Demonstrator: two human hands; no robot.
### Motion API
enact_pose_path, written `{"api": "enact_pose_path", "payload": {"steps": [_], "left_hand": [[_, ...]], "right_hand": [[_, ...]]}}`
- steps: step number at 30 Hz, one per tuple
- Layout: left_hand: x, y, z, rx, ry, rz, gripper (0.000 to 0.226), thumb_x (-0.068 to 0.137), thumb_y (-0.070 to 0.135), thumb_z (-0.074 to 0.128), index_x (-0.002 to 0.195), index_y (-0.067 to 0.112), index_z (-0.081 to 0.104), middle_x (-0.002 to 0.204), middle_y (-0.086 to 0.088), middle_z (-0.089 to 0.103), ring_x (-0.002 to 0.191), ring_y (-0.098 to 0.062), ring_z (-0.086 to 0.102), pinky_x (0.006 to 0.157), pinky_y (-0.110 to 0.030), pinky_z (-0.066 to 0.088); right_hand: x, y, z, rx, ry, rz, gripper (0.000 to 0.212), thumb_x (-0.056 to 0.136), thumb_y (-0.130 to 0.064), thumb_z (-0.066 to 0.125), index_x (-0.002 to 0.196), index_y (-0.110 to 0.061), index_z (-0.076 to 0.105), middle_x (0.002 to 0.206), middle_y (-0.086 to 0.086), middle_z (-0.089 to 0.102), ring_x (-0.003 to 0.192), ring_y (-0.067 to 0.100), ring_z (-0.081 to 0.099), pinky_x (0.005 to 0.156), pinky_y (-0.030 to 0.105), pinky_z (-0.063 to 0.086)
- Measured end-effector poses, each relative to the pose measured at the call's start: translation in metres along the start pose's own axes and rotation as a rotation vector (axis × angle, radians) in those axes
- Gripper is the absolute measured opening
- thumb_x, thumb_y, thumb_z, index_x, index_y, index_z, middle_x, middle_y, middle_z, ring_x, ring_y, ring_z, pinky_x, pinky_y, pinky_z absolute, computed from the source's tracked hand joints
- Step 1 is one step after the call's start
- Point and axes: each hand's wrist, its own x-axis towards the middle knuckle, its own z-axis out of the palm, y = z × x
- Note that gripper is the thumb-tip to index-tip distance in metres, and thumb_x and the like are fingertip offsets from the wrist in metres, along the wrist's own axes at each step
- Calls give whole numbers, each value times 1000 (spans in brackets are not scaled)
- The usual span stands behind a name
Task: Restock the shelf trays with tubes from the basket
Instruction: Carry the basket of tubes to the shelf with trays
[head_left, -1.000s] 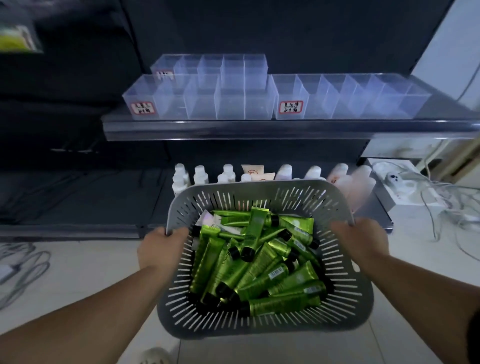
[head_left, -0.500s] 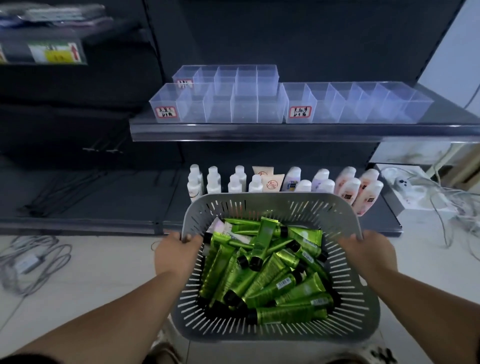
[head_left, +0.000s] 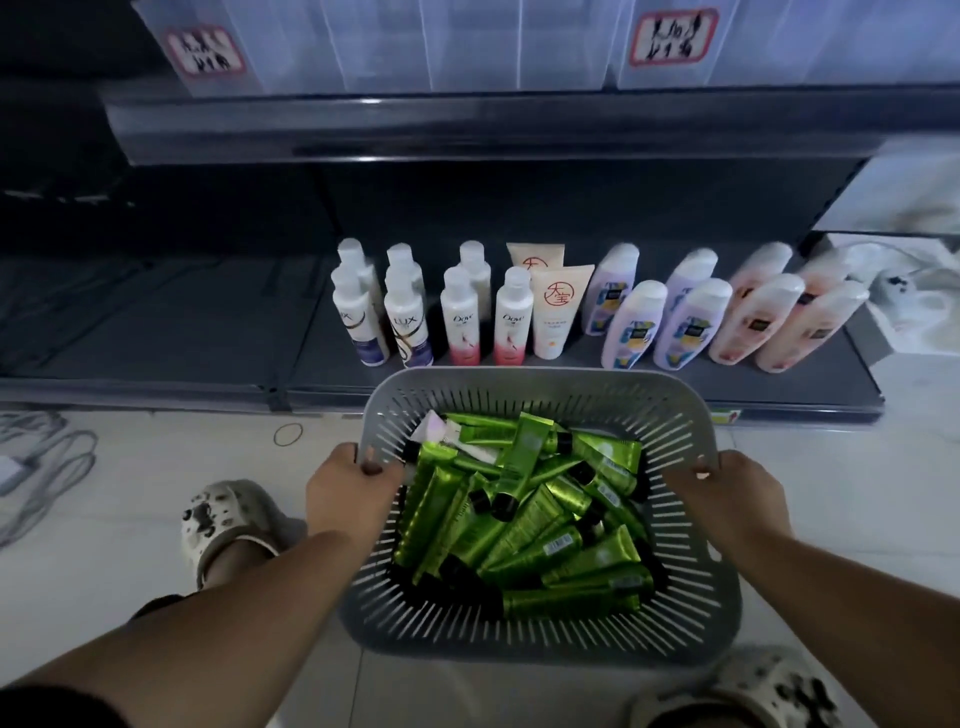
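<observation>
1. Head view: a grey slotted plastic basket is held at its side rims. The grip of the left hand and of the right hand is curled over the edge. Glossy green squeeze tubes are heaped inside.
2. If either grip slackened, the basket would likely tip and tubes be spilled. Its far rim is near the white toiletry bottles, which could be toppled.
3. The clear plastic trays are set above the overhanging dark metal shelf edge, and open room is left beneath.

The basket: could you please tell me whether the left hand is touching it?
Touching. The head view shows the left hand gripping the left rim of the basket, with a fingertip curled over the edge.
</observation>
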Motion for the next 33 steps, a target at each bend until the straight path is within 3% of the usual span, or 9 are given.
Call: {"api": "enact_pose_path", "payload": {"steps": [4, 8, 14, 21, 29, 33], "left_hand": [[14, -6, 17, 13, -1, -30, 25, 77, 28, 67, 72, 11, 50, 66, -5, 54, 63, -24, 49, 53, -31, 31], [22, -13, 32, 49, -65, -35, 25, 76, 30, 69, 79, 10, 55, 72, -4, 59, 67, -21, 52, 55, -30, 33], [34, -10, 50, 52, -120, -23, 23, 76, 26, 69, 84, 8, 57, 77, -6, 61, 66, -18, 53, 51, -26, 34], [43, -12, 57, 67, -141, -51, 23, 77, 27, 69, 87, 12, 54, 78, -2, 60, 68, -18, 53, 53, -27, 34], [48, -5, 54, 52, -187, -72, 23, 73, 21, 70, 87, 12, 54, 77, -5, 60, 70, -20, 55, 54, -28, 36], [50, -7, 52, 45, -216, -61, 27, 73, 23, 71, 91, 14, 53, 81, -4, 62, 72, -19, 57, 55, -26, 37]], "right_hand": [[15, -3, 21, -20, -38, 8, 24, 80, -34, 65, 93, -16, 58, 84, 5, 60, 71, 23, 51, 57, 29, 35], [24, 3, 32, -25, -78, 37, 29, 81, -33, 64, 102, -13, 58, 81, 2, 58, 62, 14, 47, 48, 21, 30], [38, 11, 40, -69, -130, 67, 50, 80, -39, 66, 120, -10, 56, 87, 2, 59, 68, 17, 51, 48, 19, 29], [49, 8, 43, -102, -183, 70, 44, 78, -36, 67, 112, -16, 48, 82, -1, 58, 65, 13, 52, 49, 24, 35], [53, -6, 39, -192, -306, 70, 56, 78, -26, 69, 119, -13, 33, 79, 2, 49, 79, 26, 55, 61, 30, 42], [53, -11, 38, -234, -356, 107, 65, 78, -26, 72, 124, -11, 29, 79, 2, 47, 79, 23, 52, 50, 27, 35]]}}
